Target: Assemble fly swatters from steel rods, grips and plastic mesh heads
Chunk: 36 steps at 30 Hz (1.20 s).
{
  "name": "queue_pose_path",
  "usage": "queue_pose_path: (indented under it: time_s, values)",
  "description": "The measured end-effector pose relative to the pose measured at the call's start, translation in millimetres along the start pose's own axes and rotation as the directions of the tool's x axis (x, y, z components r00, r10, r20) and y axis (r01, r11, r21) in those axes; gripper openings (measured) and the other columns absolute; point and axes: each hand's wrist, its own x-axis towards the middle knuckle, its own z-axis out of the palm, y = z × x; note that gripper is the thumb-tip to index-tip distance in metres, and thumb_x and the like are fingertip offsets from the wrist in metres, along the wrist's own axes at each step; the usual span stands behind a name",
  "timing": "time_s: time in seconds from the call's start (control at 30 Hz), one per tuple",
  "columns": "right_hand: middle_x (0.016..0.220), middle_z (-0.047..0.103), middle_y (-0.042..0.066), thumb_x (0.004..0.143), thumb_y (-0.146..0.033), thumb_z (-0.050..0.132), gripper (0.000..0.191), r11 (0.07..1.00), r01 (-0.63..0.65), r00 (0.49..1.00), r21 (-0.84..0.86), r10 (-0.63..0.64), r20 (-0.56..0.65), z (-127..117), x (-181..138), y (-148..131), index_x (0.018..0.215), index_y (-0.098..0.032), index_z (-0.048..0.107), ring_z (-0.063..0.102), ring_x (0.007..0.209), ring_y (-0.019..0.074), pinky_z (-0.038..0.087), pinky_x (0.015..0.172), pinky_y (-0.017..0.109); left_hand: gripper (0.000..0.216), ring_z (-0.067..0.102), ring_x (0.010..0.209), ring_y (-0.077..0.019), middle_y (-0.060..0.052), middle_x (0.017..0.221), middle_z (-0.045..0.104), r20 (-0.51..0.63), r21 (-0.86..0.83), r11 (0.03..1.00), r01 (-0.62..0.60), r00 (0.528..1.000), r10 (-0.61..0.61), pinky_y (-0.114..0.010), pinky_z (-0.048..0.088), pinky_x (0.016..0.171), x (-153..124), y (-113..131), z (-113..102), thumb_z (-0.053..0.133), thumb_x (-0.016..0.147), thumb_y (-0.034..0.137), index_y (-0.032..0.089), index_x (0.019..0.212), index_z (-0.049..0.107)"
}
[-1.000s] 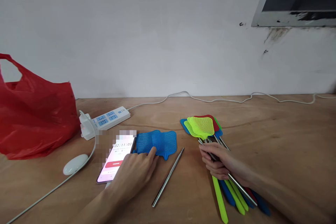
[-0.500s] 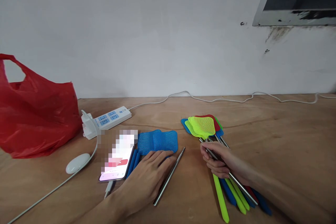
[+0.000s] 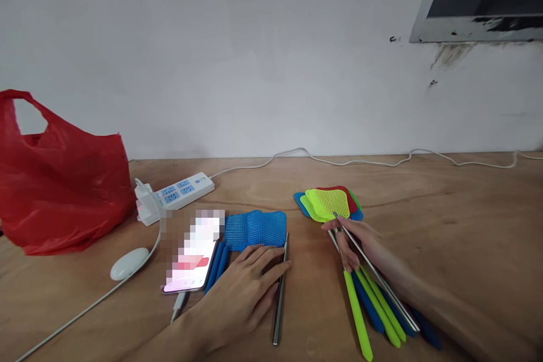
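Note:
My left hand [image 3: 244, 288] lies low over the table, its index finger across a thin metal rod [image 3: 280, 300] and its thumb along the near side, closed on it. Just beyond its fingertips are blue fly swatter heads [image 3: 257, 229], with blue handles [image 3: 216, 266] beside them. My right hand [image 3: 360, 246] has another metal rod [image 3: 377, 277] between thumb and fingers, slanting down to the right. Under that hand lies a pile of fly swatters, with yellow-green mesh heads [image 3: 326, 203], a red head [image 3: 341, 195] and yellow-green handles [image 3: 358, 317]. The hand hides their shafts.
A lit phone [image 3: 190, 260] on a charging cable lies left of my left hand. Behind it are a white power strip [image 3: 186, 192] and a white mouse-shaped object [image 3: 129, 263]. A red plastic bag [image 3: 63, 192] stands at far left. A white cord [image 3: 356, 163] runs along the wall.
My left index finger has come over the rod on the table, which has swung more upright. My right hand's fingers have loosened and shifted around its rod.

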Motion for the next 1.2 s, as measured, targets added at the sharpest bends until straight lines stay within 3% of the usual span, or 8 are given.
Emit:
queue_pose_path:
  time_s: [0.1, 0.23, 0.43, 0.6, 0.77, 0.87, 1.03, 1.2]
  values:
    - [0.036, 0.047, -0.007, 0.08, -0.06, 0.062, 0.044, 0.994, 0.067, 0.992, -0.089, -0.075, -0.097, -0.1, 2.2, 0.5, 0.083, -0.016, 0.064, 0.035, 0.035, 0.0087, 0.024, 0.039, 0.022, 0.05, 0.055, 0.125, -0.0277, -0.007, 0.138, 0.057, -0.023, -0.006, 1.0, 0.012, 1.0, -0.013, -0.048, 0.045, 0.106, -0.1, 1.3, 0.5, 0.05, 0.097, 0.015, 0.026, 0.145, 0.045]
    - [0.038, 0.04, -0.009, 0.081, -0.065, 0.06, 0.051, 0.986, 0.084, 0.982, -0.142, -0.106, -0.154, 4.0, -0.9, -2.4, 0.086, -0.015, 0.065, 0.029, 0.037, 0.0071, 0.022, 0.041, 0.021, 0.05, 0.054, 0.126, -0.0281, -0.007, 0.14, 0.056, -0.034, 0.002, 1.0, 0.015, 0.999, -0.015, -0.049, 0.046, 0.106, -0.4, 0.6, 3.6, 0.05, 0.098, 0.018, 0.024, 0.147, 0.043]
    - [0.052, 0.054, -0.007, 0.083, -0.064, 0.059, 0.056, 0.975, 0.034, 0.996, -0.217, -0.052, -0.077, 3.7, -1.1, 1.8, 0.108, -0.014, 0.061, 0.037, 0.035, 0.0069, 0.024, 0.035, 0.02, 0.054, 0.055, 0.126, -0.0263, -0.007, 0.14, 0.057, -0.074, -0.002, 1.0, 0.016, 0.997, -0.016, -0.047, 0.045, 0.108, 0.6, -0.3, 7.2, 0.053, 0.098, 0.019, 0.022, 0.149, 0.038]
    - [0.064, 0.061, -0.007, 0.086, -0.048, 0.065, 0.07, 0.955, 0.088, 0.996, -0.284, -0.087, 0.016, 1.2, 0.9, 16.3, 0.143, -0.018, 0.037, 0.048, 0.04, 0.0092, 0.039, 0.036, 0.021, 0.054, 0.055, 0.127, -0.0275, -0.008, 0.141, 0.058, -0.063, 0.017, 0.999, 0.03, 0.998, -0.029, -0.049, 0.046, 0.108, 0.3, -0.3, 7.9, 0.055, 0.098, 0.021, 0.022, 0.149, 0.038]
    - [0.076, 0.063, -0.005, 0.082, -0.036, 0.071, 0.091, 0.954, 0.109, 0.994, -0.279, -0.103, 0.037, 5.3, -3.4, 20.4, 0.153, -0.025, 0.016, 0.056, 0.05, 0.0116, 0.048, 0.043, 0.024, 0.053, 0.056, 0.128, -0.0271, -0.008, 0.141, 0.058, -0.087, 0.037, 0.999, 0.02, 0.996, -0.017, -0.049, 0.045, 0.109, -0.5, -0.7, 10.3, 0.053, 0.099, 0.023, 0.022, 0.15, 0.037]
    - [0.076, 0.06, -0.006, 0.082, -0.036, 0.071, 0.087, 0.945, 0.148, 0.989, -0.293, -0.137, 0.058, 8.2, -6.3, 16.0, 0.15, -0.028, 0.019, 0.055, 0.052, 0.0118, 0.048, 0.044, 0.024, 0.054, 0.055, 0.129, -0.0269, -0.009, 0.143, 0.057, -0.09, 0.052, 0.999, 0.013, 0.996, -0.008, -0.049, 0.044, 0.11, -0.7, -0.8, 12.1, 0.052, 0.099, 0.023, 0.021, 0.15, 0.036]
    - [0.064, 0.048, -0.011, 0.085, -0.032, 0.07, 0.057, 0.903, 0.27, 0.963, -0.333, -0.256, 0.086, 8.0, -7.9, 11.6, 0.132, -0.028, 0.038, 0.041, 0.051, 0.0093, 0.034, 0.046, 0.021, 0.055, 0.051, 0.134, -0.0259, -0.008, 0.147, 0.053, -0.093, 0.044, 0.999, 0.02, 0.996, -0.016, -0.048, 0.04, 0.114, -0.3, -1.1, 13.6, 0.052, 0.1, 0.024, 0.022, 0.151, 0.033]
    - [0.062, 0.043, -0.009, 0.09, -0.035, 0.066, 0.044, 0.798, 0.35, 0.934, -0.491, -0.338, 0.115, 5.9, -7.2, 13.4, 0.128, -0.028, 0.046, 0.038, 0.055, 0.0119, 0.029, 0.051, 0.025, 0.06, 0.047, 0.139, -0.0271, -0.01, 0.152, 0.048, -0.079, 0.037, 0.999, 0.027, 0.997, -0.024, -0.05, 0.039, 0.115, 0.5, -0.6, 12.4, 0.054, 0.099, 0.026, 0.023, 0.153, 0.03]
